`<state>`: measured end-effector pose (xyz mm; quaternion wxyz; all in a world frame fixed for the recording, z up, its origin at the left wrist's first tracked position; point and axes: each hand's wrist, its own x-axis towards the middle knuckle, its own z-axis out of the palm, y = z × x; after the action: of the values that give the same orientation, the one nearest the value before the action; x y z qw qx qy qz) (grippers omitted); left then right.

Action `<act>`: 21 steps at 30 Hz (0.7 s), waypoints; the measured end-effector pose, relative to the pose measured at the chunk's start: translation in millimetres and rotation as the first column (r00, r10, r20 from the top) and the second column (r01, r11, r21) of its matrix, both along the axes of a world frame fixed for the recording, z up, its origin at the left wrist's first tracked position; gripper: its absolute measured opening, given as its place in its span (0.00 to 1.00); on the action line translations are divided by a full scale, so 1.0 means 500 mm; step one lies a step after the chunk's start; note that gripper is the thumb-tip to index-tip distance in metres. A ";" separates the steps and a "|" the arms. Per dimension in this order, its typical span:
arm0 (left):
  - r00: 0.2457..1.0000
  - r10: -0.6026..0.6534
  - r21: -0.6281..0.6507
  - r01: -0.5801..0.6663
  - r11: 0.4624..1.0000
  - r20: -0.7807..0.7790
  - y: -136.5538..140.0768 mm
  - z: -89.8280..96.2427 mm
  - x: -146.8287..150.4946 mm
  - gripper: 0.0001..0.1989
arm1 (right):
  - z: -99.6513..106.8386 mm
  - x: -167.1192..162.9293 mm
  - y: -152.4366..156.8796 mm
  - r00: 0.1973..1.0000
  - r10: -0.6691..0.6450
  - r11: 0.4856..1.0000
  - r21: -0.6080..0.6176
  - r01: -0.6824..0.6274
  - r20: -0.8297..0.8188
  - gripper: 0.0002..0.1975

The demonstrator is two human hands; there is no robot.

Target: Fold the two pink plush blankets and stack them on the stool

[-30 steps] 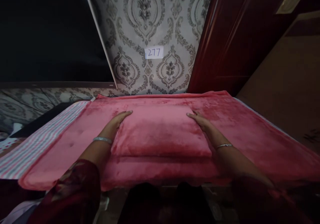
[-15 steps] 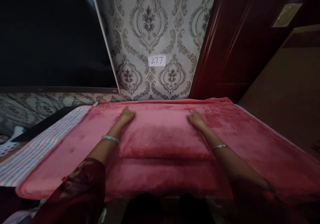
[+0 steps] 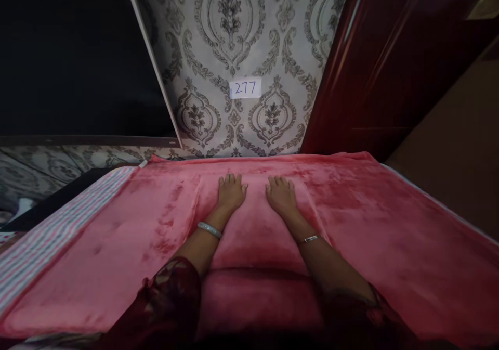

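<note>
A pink plush blanket (image 3: 374, 225) is spread over the surface before me. On its middle lies a folded rectangular section (image 3: 255, 246) of the same pink plush; whether it is part of the blanket or a separate piece I cannot tell. My left hand (image 3: 231, 192) rests palm down near the far edge of this section, fingers stretched out. Beside it, a short gap to the right, my right hand (image 3: 281, 194) also lies flat on the plush with its fingers extended. Neither hand grips anything.
A striped cloth (image 3: 74, 225) shows under the blanket on the left. Behind stands a patterned wall (image 3: 284, 33) with a paper number label (image 3: 245, 87). A dark screen (image 3: 74, 59) is at the left, a dark red wooden panel (image 3: 362, 79) at the right.
Both hands have moved inward from the far corners of the folded section and slightly toward me. Their fingers, curled at the edges before, now lie flat on top. The view has tilted slightly.
</note>
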<state>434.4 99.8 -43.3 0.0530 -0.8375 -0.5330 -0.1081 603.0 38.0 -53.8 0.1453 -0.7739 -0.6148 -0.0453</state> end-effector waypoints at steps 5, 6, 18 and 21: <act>1.000 0.024 -0.035 -0.024 0.999 -0.011 0.009 -0.015 0.009 0.29 | -0.017 0.005 0.012 1.000 0.004 1.000 -0.009 -0.004 0.000 0.26; 1.000 0.029 -0.044 -0.029 0.999 -0.013 0.011 -0.019 0.011 0.29 | -0.019 0.005 0.013 1.000 0.006 1.000 -0.009 -0.006 0.003 0.26; 1.000 0.014 -0.027 -0.013 1.000 0.023 0.005 -0.022 0.004 0.29 | -0.027 0.005 0.005 0.999 0.016 1.000 0.017 -0.017 0.038 0.26; 0.999 -0.012 -0.029 0.013 0.999 0.030 0.006 -0.011 -0.004 0.29 | -0.023 0.003 0.003 0.999 0.024 0.999 0.025 -0.025 0.039 0.26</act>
<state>432.5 103.0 -49.0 0.0321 -0.8398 -0.5301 -0.1128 604.5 39.5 -65.3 0.1437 -0.7633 -0.6264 -0.0663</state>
